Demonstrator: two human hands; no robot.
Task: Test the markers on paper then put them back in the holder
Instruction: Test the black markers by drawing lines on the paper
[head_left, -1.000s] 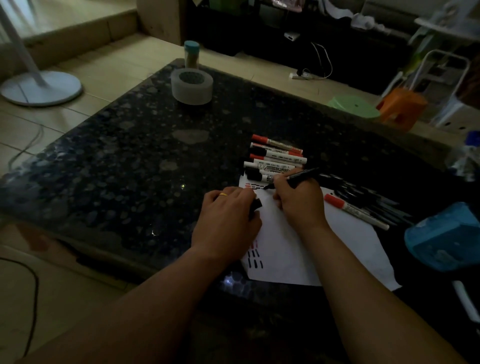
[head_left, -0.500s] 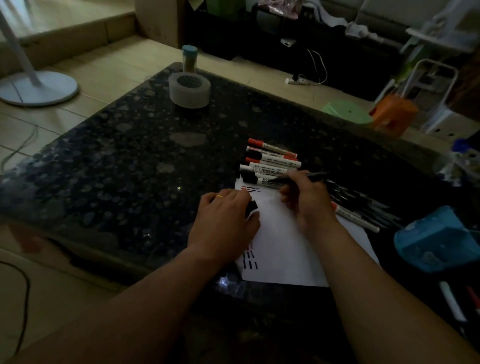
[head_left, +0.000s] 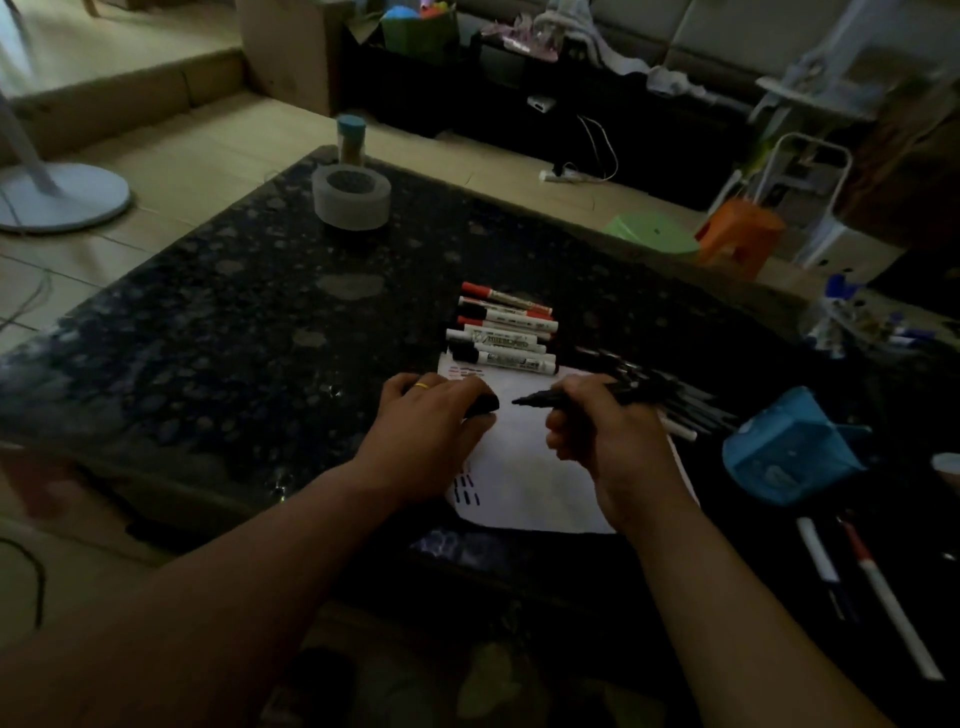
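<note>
Our right hand (head_left: 608, 441) grips a black marker (head_left: 545, 399), tip pointing left over the paper (head_left: 524, 478), while our left hand (head_left: 431, 426) pinches the cap (head_left: 483, 404). Along the paper's far edge lie the capped markers (head_left: 509, 332), labels too blurred to read.

Exposure: dim, underexposed, cool cast. Light: enters from upper left; floor tiles (head_left: 171, 156) lightest there. Paper (head_left: 530, 467): sole bright patch, no glare. Table (head_left: 234, 322): faint speckled sheen, small glints at near edge. Forearms (head_left: 234, 597), lower frame: deep shadow, detail lost. Black marker (head_left: 550, 399), dark pens (head_left: 675, 400): barely separable from tabletop. Blue holder (head_left: 789, 457), right side: soft, smeared. Edges: wide-angle bowing. Grain throughout.
</note>
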